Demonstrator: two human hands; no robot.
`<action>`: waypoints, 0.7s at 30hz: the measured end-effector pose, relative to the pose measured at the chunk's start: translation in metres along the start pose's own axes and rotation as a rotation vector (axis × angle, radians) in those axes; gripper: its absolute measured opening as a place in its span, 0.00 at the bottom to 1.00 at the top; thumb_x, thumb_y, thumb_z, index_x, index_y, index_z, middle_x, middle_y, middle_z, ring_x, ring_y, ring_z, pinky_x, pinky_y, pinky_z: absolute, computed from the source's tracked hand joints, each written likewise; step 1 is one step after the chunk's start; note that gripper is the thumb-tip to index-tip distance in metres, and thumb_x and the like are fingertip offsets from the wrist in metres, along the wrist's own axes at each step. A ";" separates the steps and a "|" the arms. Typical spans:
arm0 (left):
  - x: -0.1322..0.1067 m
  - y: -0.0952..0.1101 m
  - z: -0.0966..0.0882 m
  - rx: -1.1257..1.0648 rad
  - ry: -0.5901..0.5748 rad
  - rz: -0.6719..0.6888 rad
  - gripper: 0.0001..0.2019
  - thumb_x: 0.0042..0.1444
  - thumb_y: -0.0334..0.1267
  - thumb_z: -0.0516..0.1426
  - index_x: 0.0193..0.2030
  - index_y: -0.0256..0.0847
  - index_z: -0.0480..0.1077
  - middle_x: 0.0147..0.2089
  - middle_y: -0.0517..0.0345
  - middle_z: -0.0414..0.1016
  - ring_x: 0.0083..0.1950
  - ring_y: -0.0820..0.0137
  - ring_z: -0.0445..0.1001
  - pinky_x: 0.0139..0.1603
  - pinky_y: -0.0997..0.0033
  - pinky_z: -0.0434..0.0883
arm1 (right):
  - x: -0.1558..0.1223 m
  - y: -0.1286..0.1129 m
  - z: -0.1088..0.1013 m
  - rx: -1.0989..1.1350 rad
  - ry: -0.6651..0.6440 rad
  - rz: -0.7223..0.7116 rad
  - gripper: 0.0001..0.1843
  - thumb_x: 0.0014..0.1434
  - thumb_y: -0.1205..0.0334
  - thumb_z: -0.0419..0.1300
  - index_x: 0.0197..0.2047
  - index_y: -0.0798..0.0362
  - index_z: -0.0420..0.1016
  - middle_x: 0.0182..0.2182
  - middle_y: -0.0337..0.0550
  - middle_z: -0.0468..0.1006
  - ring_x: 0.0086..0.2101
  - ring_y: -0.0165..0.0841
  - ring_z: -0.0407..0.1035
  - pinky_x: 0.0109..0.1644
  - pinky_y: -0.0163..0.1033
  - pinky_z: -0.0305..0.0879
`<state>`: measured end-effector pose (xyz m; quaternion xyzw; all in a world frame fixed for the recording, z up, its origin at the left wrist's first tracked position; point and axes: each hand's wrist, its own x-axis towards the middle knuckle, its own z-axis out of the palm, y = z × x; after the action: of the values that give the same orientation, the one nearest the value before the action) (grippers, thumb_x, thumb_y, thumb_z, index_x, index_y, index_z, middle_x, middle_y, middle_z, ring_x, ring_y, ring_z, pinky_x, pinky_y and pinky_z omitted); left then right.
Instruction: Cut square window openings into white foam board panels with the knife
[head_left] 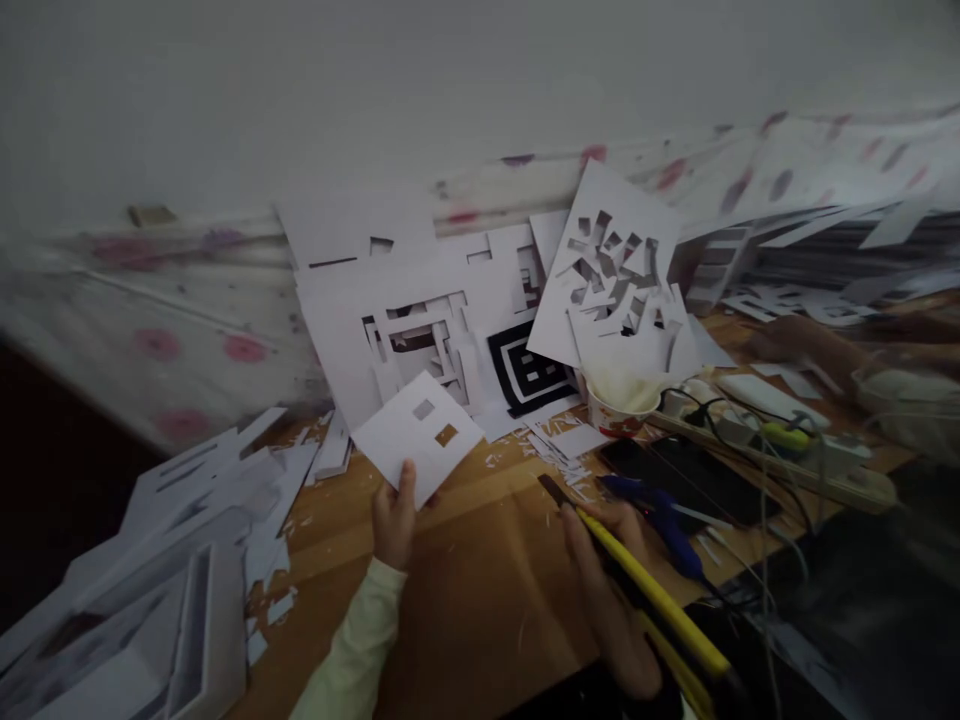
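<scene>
- Left hand (pixel 394 520) pinches a white card (pixel 409 447) by its near edge, apparently to leave both holes uncovered.
- Right hand (pixel 611 590) holds a yellow knife (pixel 651 586) pen-like, likely for control, blade (pixel 553 489) forward.
- Table (pixel 484 580) between the hands gives moving room; a blue glue gun (pixel 666 522) crowds the right hand; cut sheets (pixel 337 345) lean beyond the card.

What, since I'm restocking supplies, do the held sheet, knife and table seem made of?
Sheet: probably matte card; white, flat, cleanly cut holes. Knife: likely smooth plastic handle, bright yellow; thin dark blade suggests metal. Table: wood or laminate, faint sheen; brown with lighter bands.
</scene>
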<state>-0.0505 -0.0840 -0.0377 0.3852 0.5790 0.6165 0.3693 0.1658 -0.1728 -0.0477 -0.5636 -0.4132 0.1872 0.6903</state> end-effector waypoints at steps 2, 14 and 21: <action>-0.030 -0.001 0.015 -0.051 -0.013 -0.109 0.32 0.50 0.67 0.59 0.35 0.34 0.76 0.24 0.50 0.78 0.24 0.64 0.77 0.25 0.67 0.74 | -0.003 -0.006 0.009 0.002 -0.032 0.058 0.15 0.57 0.49 0.65 0.38 0.50 0.71 0.29 0.38 0.76 0.29 0.35 0.74 0.34 0.41 0.72; -0.104 -0.013 -0.014 0.368 -1.096 -0.311 0.12 0.53 0.48 0.62 0.33 0.39 0.74 0.34 0.54 0.80 0.34 0.68 0.77 0.38 0.69 0.74 | -0.009 0.023 -0.007 -0.081 -0.136 0.239 0.17 0.61 0.47 0.63 0.44 0.50 0.69 0.28 0.33 0.73 0.30 0.33 0.70 0.38 0.41 0.68; -0.012 -0.022 -0.003 1.133 -0.938 0.463 0.40 0.42 0.46 0.72 0.63 0.36 0.68 0.69 0.36 0.65 0.69 0.46 0.63 0.69 0.46 0.61 | -0.016 0.024 0.002 -0.078 -0.125 0.204 0.15 0.59 0.50 0.65 0.41 0.50 0.69 0.34 0.37 0.74 0.31 0.34 0.69 0.39 0.44 0.68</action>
<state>-0.0481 -0.0950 -0.0600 0.8479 0.4937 0.0594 0.1840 0.1600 -0.1762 -0.0762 -0.6164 -0.4030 0.2748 0.6182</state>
